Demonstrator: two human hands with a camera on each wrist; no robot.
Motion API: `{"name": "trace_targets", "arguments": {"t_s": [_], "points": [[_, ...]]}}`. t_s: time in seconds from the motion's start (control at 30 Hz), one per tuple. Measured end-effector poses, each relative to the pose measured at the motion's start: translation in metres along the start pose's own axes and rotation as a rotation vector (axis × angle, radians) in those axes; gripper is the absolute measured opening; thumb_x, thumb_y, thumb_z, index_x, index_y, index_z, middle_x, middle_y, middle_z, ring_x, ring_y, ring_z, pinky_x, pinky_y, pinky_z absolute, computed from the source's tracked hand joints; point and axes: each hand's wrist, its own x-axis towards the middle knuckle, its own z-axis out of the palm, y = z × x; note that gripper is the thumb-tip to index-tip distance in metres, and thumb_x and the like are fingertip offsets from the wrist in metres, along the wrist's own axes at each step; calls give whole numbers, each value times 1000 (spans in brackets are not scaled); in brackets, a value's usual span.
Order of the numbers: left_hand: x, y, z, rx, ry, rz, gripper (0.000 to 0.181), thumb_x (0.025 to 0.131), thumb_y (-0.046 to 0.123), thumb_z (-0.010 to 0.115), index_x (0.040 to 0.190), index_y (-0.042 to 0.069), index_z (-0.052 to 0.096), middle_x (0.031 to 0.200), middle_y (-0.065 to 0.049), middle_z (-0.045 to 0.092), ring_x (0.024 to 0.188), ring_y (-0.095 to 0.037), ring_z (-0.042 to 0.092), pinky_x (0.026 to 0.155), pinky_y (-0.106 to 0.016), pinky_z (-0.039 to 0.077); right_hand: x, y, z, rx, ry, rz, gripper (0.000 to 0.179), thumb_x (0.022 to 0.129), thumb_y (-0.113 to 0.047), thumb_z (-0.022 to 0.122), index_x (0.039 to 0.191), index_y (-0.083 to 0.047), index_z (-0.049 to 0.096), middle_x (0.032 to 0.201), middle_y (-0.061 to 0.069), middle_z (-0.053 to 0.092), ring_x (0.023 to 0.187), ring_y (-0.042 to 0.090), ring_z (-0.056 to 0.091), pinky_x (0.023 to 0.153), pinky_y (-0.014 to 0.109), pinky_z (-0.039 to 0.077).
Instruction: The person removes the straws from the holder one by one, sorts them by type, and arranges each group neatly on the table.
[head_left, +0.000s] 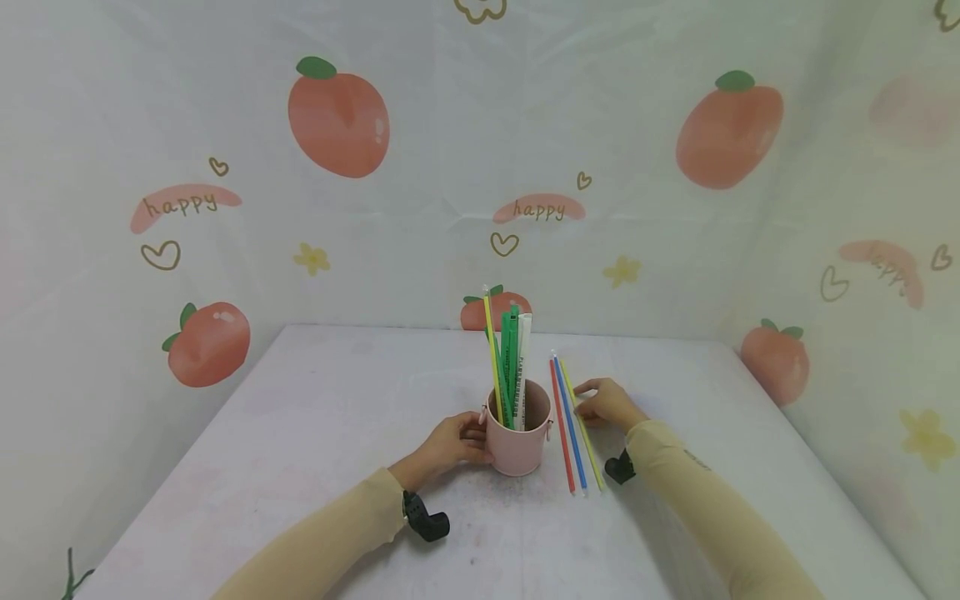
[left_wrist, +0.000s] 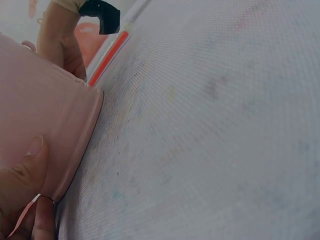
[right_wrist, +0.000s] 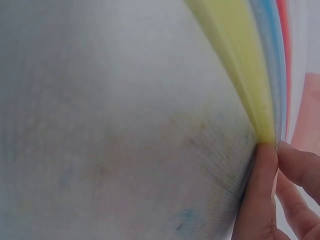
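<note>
1. Head view: my read on the step was one hand steadying while the other picked up. The left hand (head_left: 448, 446) was at the left side of the pink bucket (head_left: 516, 454), thumb and fingers curled against its wall. The right hand (head_left: 611, 406) was off to the bucket's right, fingertips bent around the loose yellow stick (head_left: 589, 451) in what looked like a pinch; how tight, I couldn't tell.
2. Next move, imo, called for a firm pinch and a lift that didn't drag the neighbours or tip the bucket.
3. Looks-wise, the bucket was pale, smooth-sided and upright. Inside it, left to right: a standing yellow stick (head_left: 491, 337) poking up highest, some green pieces (head_left: 513, 350), then a white piece (head_left: 525, 346) with dark print.
4. Right of the bucket, flat on the table (head_left: 375, 375): a red stick (head_left: 562, 425), a blue stick (head_left: 571, 425), then that loose yellow one, all skinny, near ends fanned out a bit.
</note>
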Motion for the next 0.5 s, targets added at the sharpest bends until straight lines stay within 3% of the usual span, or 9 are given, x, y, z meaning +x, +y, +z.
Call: {"name": "trace_targets", "arguments": {"t_s": [0.5], "points": [[0, 0, 0, 0, -4, 6, 59, 75, 0, 80, 127, -3, 54, 123, -17, 63, 112, -29, 62, 93, -35, 55, 2, 3, -1, 43, -8, 7, 47, 86, -1, 68, 131, 0, 55, 94, 11, 67, 69, 13, 62, 65, 25, 59]]}}
